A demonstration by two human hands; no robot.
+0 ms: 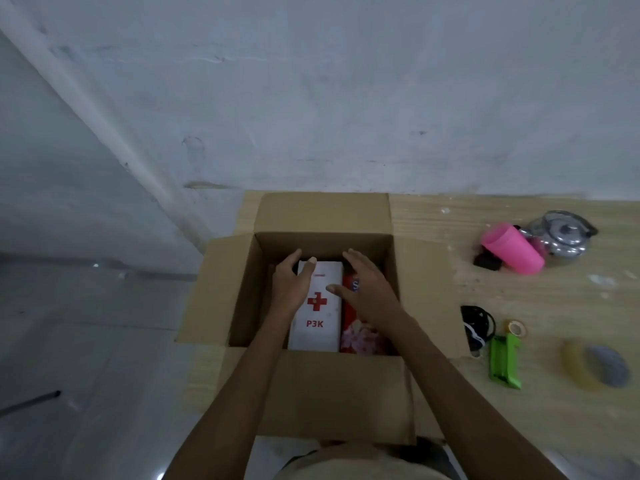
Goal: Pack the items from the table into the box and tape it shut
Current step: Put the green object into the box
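1. Both arms reach from the bottom of the view down into the open cardboard box [325,393], which sits at the left end of the wooden table [536,299] with all its flaps folded out.
2. The left hand [289,284] grips the top left corner of the white first-aid kit [317,327] (the one with the red cross), thumb on its face and fingers wrapped around the edge.
3. The right hand [363,285] is open and flat. It rests over the red packet [360,336] that lies just beside the kit, with its thumb touching the kit.
4. Both of these things are already inside the box, side by side.
5. More things wait on the table, well apart from the box: a pink cup [512,249] on its side, a shiny kettle [561,237], a black cord [476,323], a green tool [504,362], a small tape roll [516,329] and a big tape roll [588,365].
6. What could go wrong, I think: if the kit and packet are not pushed flat and snug, the bulky kettle and cup may not fit, and then the flaps will not close for taping.
7. The cup could also roll away if bumped.
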